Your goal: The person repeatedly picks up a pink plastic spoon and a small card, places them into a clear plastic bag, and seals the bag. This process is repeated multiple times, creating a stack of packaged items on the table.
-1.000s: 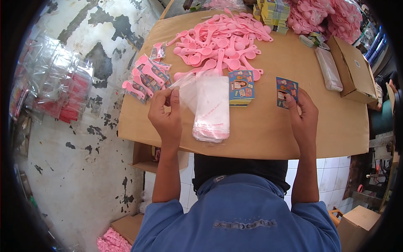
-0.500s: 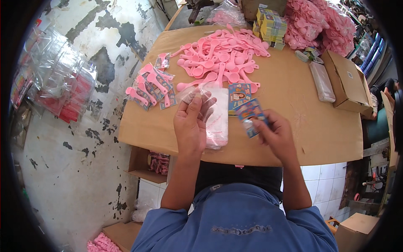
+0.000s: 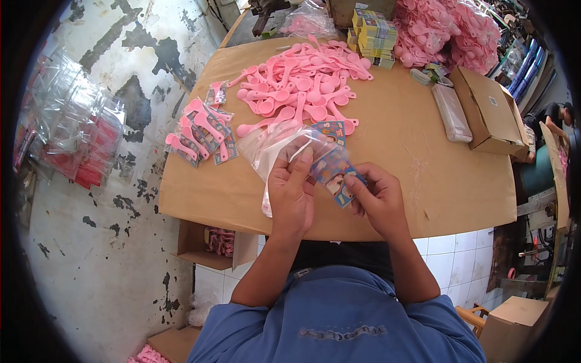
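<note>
My left hand (image 3: 293, 196) is closed on a clear plastic bag (image 3: 319, 144), pinched between thumb and fingers. My right hand (image 3: 380, 196) grips the near end of a blue printed card (image 3: 340, 184). The card's other end meets the bag and seems to lie within the clear film, though glare blurs the edge. Under my left hand rests a stack of clear bags (image 3: 266, 199) on the table. Just beyond the held card, another blue card (image 3: 339, 128) lies flat. A heap of pink measuring spoons (image 3: 315, 78) spreads behind my hands.
On the left of the brown-covered table (image 3: 460, 187) lie bagged pink spoons with cards (image 3: 206, 127). At the back are bundled yellow cards (image 3: 375, 36) and large bags of pink spoons (image 3: 430, 30). A cardboard box (image 3: 487, 112) stands right. Another person (image 3: 548, 118) is at far right.
My right hand has brought the card leftward to the bag in my left hand. The bag stack now sits askew under my left hand. The whole view has shifted slightly.
</note>
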{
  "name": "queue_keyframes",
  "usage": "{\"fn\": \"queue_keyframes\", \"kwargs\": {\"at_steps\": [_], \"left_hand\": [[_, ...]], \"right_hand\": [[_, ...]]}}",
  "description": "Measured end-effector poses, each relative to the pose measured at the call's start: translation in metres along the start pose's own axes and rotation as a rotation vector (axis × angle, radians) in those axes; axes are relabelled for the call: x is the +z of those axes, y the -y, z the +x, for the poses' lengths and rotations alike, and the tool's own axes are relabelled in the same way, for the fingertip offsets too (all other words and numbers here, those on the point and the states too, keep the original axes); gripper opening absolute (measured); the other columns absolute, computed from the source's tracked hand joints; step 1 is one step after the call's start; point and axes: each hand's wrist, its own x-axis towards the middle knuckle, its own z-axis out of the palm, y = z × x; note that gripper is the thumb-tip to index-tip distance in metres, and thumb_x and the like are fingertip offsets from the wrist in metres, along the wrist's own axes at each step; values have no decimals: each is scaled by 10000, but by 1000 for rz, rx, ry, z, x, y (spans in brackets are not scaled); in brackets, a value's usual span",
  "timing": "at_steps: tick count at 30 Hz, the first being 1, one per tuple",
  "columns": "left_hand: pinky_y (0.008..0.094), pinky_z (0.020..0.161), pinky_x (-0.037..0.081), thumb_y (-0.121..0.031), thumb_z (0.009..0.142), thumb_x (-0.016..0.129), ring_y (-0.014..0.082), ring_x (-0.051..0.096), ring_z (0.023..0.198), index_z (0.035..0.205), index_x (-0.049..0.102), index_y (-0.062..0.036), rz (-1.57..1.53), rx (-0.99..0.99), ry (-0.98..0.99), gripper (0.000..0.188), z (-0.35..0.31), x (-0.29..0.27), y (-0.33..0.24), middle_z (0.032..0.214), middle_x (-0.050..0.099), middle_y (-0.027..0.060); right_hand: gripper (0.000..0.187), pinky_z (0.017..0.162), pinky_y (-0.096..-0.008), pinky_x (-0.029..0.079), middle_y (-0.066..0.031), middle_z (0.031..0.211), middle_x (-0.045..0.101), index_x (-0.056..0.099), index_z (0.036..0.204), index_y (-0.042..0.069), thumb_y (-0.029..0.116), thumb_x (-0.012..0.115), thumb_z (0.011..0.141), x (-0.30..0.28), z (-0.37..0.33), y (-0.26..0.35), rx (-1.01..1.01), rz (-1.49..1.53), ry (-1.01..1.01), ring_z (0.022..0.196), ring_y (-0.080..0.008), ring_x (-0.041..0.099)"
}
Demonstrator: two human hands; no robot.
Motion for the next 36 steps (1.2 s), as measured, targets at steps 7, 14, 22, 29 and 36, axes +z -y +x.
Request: {"fn": "queue_keyframes", "kwargs": {"at_steps": [7,14,22,29,36], "left_hand": [[353,961,567,-79,1026,593,185,670,1094,1314,551,38,5,-67,54,313,-5,2,8,1224,669,157],[298,916,558,-59,1023,596,137,665,1079,1319,568,22,17,-34,63,309,-11,10,18,1215,682,109],[331,984,507,-66,1016,600,161,650,1111,1286,593,-9,66,-72,37,276,-34,8,20,1206,681,85],[316,931,498,-57,1016,571,145,651,1056,1278,609,9,55,-88,43,273,-36,2,11,1166,694,94],[509,1192,374,-12,975,482,366,475,1397,1624,187,-198,-260,52,152,736,-14,12,-10,1461,496,262]], "right_hand": [[232,602,-228,550,-57,822,680,646,1137,-31,140,682,985,-18,2,0,57,55,59,672,-94,662],[151,716,-259,583,-73,924,693,628,1065,-6,88,691,964,-13,1,-12,1,218,-10,826,-116,685],[193,701,-225,500,-17,985,678,627,1143,29,164,659,1009,13,11,-23,-103,195,16,856,-51,607],[220,622,-214,478,-2,878,667,631,1146,21,175,680,997,19,6,-29,-6,273,95,743,-45,598],[193,519,-202,432,-7,781,646,648,1054,25,178,726,966,30,-10,-24,91,253,80,603,-44,558]]}}
